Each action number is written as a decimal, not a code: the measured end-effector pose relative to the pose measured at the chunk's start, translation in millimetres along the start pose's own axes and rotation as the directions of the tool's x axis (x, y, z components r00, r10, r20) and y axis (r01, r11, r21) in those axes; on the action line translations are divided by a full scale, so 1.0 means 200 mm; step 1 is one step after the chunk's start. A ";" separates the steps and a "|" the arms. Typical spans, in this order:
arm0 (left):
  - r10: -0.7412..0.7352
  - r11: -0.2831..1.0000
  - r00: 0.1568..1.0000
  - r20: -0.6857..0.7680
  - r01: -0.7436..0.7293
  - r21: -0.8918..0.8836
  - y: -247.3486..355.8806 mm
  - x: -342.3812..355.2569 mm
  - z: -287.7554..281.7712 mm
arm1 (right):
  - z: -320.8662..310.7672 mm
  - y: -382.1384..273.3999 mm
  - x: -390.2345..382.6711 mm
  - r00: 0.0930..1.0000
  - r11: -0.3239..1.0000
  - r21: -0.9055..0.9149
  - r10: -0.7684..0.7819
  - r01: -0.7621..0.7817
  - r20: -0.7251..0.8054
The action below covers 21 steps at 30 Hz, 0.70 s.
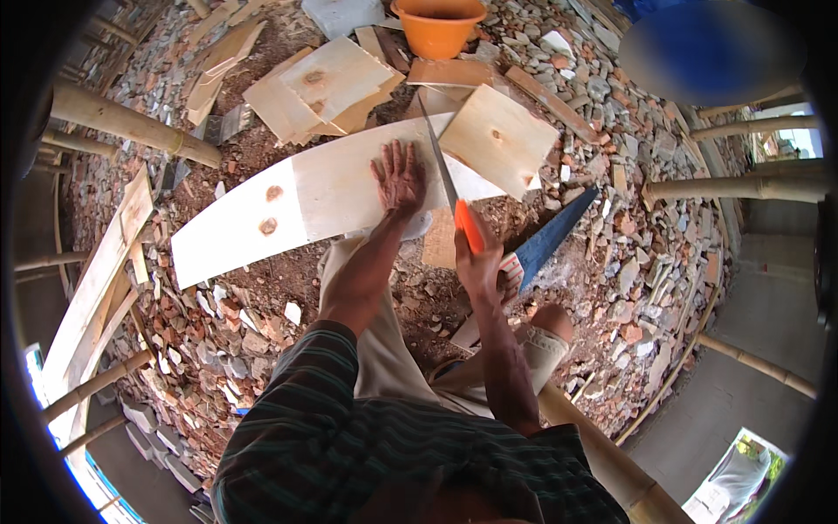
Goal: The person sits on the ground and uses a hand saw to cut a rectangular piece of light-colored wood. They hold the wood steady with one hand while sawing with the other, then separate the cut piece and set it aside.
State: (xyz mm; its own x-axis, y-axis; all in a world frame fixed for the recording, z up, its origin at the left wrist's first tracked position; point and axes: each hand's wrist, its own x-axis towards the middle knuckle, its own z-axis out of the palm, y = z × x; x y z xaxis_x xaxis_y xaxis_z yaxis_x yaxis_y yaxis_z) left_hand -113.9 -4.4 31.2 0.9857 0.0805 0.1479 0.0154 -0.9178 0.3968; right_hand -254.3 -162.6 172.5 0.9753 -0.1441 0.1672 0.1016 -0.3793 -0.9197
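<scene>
A long pale plywood board (340,183) lies across in front of me, with two dark knots toward its left end. My left hand (401,179) rests flat on it, fingers spread, holding nothing. In my right hand (481,266) is the orange handle of a handsaw (443,166). Its thin blade crosses the board near the right end, just right of my left hand. Whether the teeth have cut in cannot be made out. Close by the right hand lies a dark blue tapered blade (559,234) with a red-and-white end, seemingly another handsaw.
Cut plywood pieces (327,83) are stacked beyond the board, and another square piece (497,135) sits to the right. An orange bucket (438,31) stands at the far side. Broken brick rubble (628,288) covers the ground. Bamboo poles (131,122) rise on both sides.
</scene>
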 end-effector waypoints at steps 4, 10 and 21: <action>0.041 0.999 0.992 -0.121 -0.043 -0.018 -0.02 -0.01 0.07 | -0.26 -0.12 -0.41 0.999 0.984 -0.177 0.028 -0.021 0.037; 0.056 0.998 0.991 -0.124 -0.059 -0.023 -0.02 -0.01 0.07 | 0.02 0.04 -0.10 0.998 0.994 -0.103 0.024 -0.019 0.054; 0.013 0.998 0.999 -0.049 -0.010 0.060 -0.01 0.01 0.08 | -0.17 -0.04 -0.27 0.996 0.977 -0.206 -0.067 0.053 -0.059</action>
State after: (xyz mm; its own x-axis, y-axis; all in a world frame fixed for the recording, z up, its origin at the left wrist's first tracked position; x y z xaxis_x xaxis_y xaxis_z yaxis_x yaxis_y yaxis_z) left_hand -110.4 -7.8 16.6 0.9764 0.0879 0.1974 0.0159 -0.9402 0.3403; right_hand -313.7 -183.0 182.6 0.9531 -0.1722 0.2488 0.1107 -0.5669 -0.8163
